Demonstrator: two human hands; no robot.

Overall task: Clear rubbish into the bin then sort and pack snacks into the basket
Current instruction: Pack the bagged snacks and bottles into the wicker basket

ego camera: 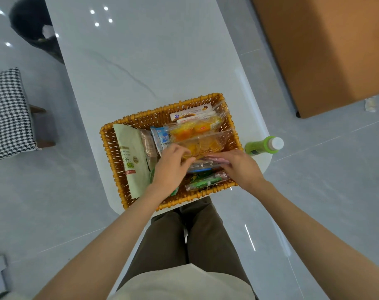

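An orange wicker basket (pixel 110 148) sits at the near end of the white table, packed with snacks. A pale green bag (pixel 131 154) lies along its left side. Clear packs of yellow cakes (pixel 205 144) fill the middle, with a white box (pixel 191 113) at the back and a green packet (pixel 205 181) at the front. My left hand (pixel 171 167) and my right hand (pixel 238 165) are both inside the basket. Their fingers hold the two ends of a clear packet with a blue edge (pixel 202 164) just in front of the cakes.
A green bottle with a white cap (pixel 264 145) lies on the table just right of the basket. A dark bin (pixel 32 29) stands on the floor at the far left. A houndstooth stool (pixel 8 115) is on the left, a brown cabinet (pixel 324 50) on the right.
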